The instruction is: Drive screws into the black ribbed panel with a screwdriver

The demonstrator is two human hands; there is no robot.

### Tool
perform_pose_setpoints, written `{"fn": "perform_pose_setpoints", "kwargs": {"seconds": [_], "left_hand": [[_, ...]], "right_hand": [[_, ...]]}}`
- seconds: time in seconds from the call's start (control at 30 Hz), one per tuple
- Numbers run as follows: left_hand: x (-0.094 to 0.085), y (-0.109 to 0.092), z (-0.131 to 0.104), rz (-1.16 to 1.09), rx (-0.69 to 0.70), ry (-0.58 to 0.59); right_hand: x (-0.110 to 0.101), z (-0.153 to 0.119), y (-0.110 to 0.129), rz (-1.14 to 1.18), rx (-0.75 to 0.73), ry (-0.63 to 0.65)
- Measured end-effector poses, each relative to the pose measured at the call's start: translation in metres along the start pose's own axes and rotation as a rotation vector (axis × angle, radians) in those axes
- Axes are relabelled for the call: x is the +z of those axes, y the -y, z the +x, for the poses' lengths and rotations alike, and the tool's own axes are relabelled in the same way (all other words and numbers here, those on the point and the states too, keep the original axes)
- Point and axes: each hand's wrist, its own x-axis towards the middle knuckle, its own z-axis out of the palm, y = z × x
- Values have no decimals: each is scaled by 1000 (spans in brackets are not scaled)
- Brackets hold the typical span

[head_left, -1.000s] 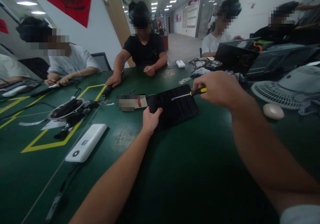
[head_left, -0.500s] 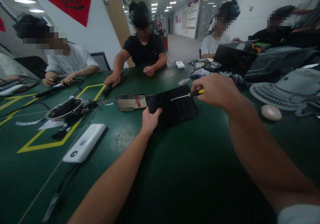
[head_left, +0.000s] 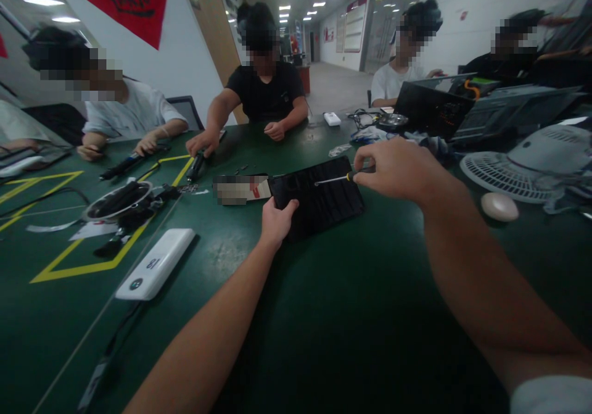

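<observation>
Holding a screwdriver (head_left: 333,181) near possibly red-lettered packaging (head_left: 257,190).

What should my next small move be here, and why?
I'd probably steady the black case with your left hand before shifting the screwdriver: that hand holds the case's left side, while your right hand holds the screwdriver, its shaft slanting over the case.

Pale sleeve (head_left: 552,394), bare forearms (head_left: 222,306)

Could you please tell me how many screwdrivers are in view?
1 clear one: the screwdriver in the right hand, over the black panel held by the left hand. Others may be hidden.
</observation>
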Motion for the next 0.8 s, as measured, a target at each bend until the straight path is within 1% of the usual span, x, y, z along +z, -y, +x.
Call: {"fn": "perform_pose_setpoints", "kwargs": {"seconds": [0.2, 0.4, 0.67, 0.8], "left_hand": [[2, 3, 2, -26, -5, -13], [1, 2, 1, 4, 3, -20], [-1, 2, 1, 26, 14, -15], [-1, 3, 1, 26, 12, -19]], "right_hand": [[6, 2, -2, 18, -9, -11], [10, 3, -7, 95, -101, -22], [12, 7, -6, 98, -55, -14], [10, 4, 0, 106, -13, -63]]}}
